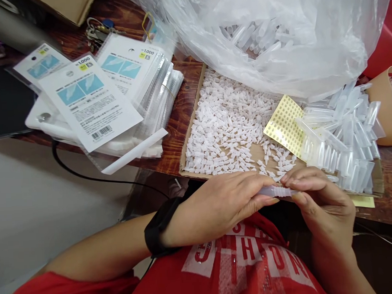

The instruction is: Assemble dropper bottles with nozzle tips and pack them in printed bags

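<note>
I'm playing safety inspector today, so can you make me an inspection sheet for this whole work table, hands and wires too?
Surface: dark wooden table, crowded.
Job's things: ribbed plastic tube in the hands; small white tips in a shallow cardboard tray; heaped tubes at right; more tubes inside a plastic bag.
Clutter: printed packets, keys, yellow sticker sheet.
Hands: left hand grips the tube's body; right hand pinches its narrow end.
Cables: black cable hangs past the table edge at left; thin white one at lower right.
Surroundings: pale surface at lower left; other people, nothing seen.
</note>
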Available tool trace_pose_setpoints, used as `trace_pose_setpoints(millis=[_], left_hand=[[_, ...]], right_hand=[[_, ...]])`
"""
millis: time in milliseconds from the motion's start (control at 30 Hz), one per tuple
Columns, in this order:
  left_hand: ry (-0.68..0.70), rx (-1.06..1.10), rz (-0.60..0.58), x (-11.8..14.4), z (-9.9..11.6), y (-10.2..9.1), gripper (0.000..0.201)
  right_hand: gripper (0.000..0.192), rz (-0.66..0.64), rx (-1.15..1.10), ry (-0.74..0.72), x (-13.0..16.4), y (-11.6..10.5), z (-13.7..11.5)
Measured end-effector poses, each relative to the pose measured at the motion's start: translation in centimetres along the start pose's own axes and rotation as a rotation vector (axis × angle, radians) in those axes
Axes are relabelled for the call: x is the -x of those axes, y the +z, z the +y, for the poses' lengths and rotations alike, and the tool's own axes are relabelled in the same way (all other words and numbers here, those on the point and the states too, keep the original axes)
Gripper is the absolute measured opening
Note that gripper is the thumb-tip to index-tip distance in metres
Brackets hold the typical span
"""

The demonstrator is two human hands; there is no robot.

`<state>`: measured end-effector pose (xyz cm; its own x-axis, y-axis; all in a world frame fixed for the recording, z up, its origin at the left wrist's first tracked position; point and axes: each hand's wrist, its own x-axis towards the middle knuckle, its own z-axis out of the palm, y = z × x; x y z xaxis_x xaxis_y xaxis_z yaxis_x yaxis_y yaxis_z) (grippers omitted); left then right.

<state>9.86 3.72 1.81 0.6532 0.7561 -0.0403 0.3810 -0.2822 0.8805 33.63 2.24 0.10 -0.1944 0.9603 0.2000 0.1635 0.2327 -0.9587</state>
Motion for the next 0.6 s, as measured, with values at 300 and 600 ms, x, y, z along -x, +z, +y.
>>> trace_pose_setpoints(millis=[300,600], left_hand=[[0.069,-0.052,0.066,0.0,0.2,1.3,0.036],[0.054,-0.060,0.017,-1.4,1.3,0.9,0.035]], right_hand=[[0.021,-0.030,-0.083,-0.028,0.4,0.4,1.4],[0.015,-0.049,-0.007,-0.050,0.4,-1.1,1.3]])
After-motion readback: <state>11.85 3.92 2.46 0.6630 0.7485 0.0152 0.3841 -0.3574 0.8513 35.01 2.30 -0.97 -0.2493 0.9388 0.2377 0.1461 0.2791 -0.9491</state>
